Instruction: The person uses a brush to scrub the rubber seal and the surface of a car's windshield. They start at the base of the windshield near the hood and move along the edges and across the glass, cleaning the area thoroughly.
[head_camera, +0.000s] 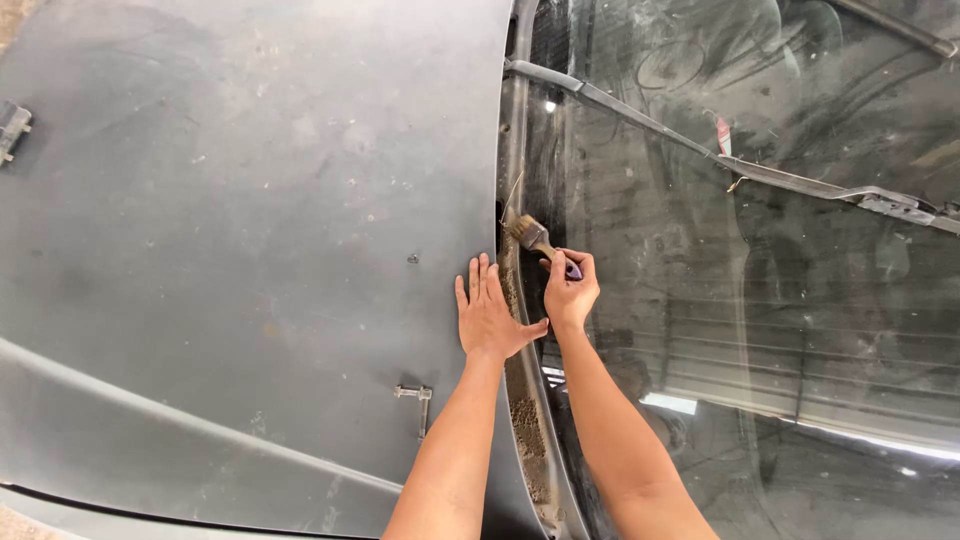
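My left hand (488, 315) lies flat and open on the grey hood (250, 220) while my right hand (570, 290) grips a small paintbrush (535, 238) in the cowl channel (525, 420), where sandy debris remains unswept nearer me.

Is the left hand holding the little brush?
No, the left hand lies flat on the grey car hood, while the right hand holds the paintbrush.

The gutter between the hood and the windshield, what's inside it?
Brown dirt fills the gutter; the brush in the right hand rests in it. The left hand covers part.
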